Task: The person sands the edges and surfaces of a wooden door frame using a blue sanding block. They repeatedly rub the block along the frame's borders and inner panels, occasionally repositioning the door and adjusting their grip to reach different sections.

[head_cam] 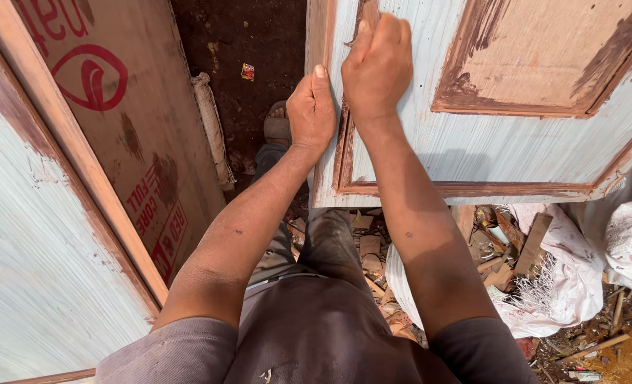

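The panelled wooden door [501, 135] lay flat in the upper right of the view. Its frame carried a streaked pale grey-white coat, scraped through to red-brown wood along the mouldings. One recessed panel showed bare tan wood with dark brown residue at its edges.

The left hand [311, 110] gripped the door's left edge, thumb lying straight along the top face and the other fingers curled out of sight below the edge. The right hand [377, 65] was closed into a fist and pressed against the raised moulding just beside the left hand; whether it enclosed a tool could not be determined.

A second pale board [31, 235] with the same streaked coating stood at the left, edged by a red-brown wooden strip [74, 153]. Behind it leaned a brown sheet [142, 121] bearing red printing.

The ground [245, 43] was dark, bare earth. Below the door lay wood offcuts [504, 249] and shavings, heaped together with white woven sacks [565, 277]. A sandalled foot [277, 124] rested on the earth near the left hand.
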